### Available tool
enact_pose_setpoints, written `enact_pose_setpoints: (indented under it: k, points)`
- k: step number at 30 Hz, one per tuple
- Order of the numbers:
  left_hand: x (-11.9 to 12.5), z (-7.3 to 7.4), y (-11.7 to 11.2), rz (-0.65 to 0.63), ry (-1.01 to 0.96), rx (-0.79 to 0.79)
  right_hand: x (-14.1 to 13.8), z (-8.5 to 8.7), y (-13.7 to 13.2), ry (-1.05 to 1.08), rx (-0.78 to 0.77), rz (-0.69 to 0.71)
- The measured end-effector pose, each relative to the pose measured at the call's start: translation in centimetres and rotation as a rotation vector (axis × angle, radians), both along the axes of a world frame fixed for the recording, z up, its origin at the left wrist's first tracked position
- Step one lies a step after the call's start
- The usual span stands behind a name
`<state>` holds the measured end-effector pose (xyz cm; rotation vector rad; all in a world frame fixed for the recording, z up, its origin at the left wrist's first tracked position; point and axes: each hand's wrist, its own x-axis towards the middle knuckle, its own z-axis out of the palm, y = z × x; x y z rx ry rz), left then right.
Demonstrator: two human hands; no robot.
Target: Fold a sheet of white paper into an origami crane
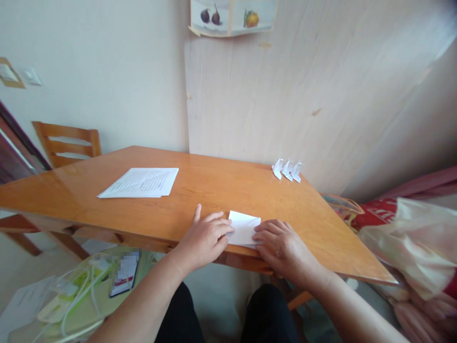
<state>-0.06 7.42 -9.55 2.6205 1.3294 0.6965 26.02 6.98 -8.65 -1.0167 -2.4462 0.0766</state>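
A small folded sheet of white paper (244,229) lies at the near edge of the wooden table, between my two hands. My left hand (207,237) has its fingertips on the paper's left edge, with the little finger lifted away. On the opposite side, my right hand (282,244) grips the right edge with bent fingers; its thumb is partly hidden. The paper's near side shows a second layer beneath the top one. Farther back at the right stand several small folded paper pieces (286,170) in a row.
A stack of printed sheets (141,183) rests on the left of the wooden table (214,178). A chair (67,140) stands beyond its left end. Below left, a green stool (103,307) carries cables and a phone (124,274). Bags (410,243) crowd the right side.
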Motion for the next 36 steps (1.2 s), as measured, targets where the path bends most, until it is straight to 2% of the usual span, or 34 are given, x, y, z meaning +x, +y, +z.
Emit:
enact_pose_setpoints:
  k: [5, 12, 18, 24, 29, 36]
  points:
    - [-0.4, 0.4, 0.0, 0.019, -0.061, -0.031, -0.1, -0.4, 0.4, -0.002, -0.060, 0.046]
    - [-1.7, -0.4, -0.3, -0.027, -0.075, -0.053, 0.2, -0.5, 0.9, -0.001, -0.111, 0.081]
    - [-1.7, -0.3, -0.2, -0.034, -0.066, -0.044, 0.3, 0.0, 1.4, 0.050, -0.208, 0.073]
    - [-1.4, 0.2, -0.6, -0.022, -0.071, -0.053, 0.4, -0.1, 1.4, 0.098, -0.219, 0.086]
    - [-1.1, 0.5, -0.9, -0.016, -0.070, -0.042, 0.3, -0.2, 1.6, 0.134, -0.252, 0.039]
    - [-0.8, 1.1, -0.8, 0.013, -0.056, -0.112, -0.4, -0.2, 2.0, 0.151, -0.298, -0.077]
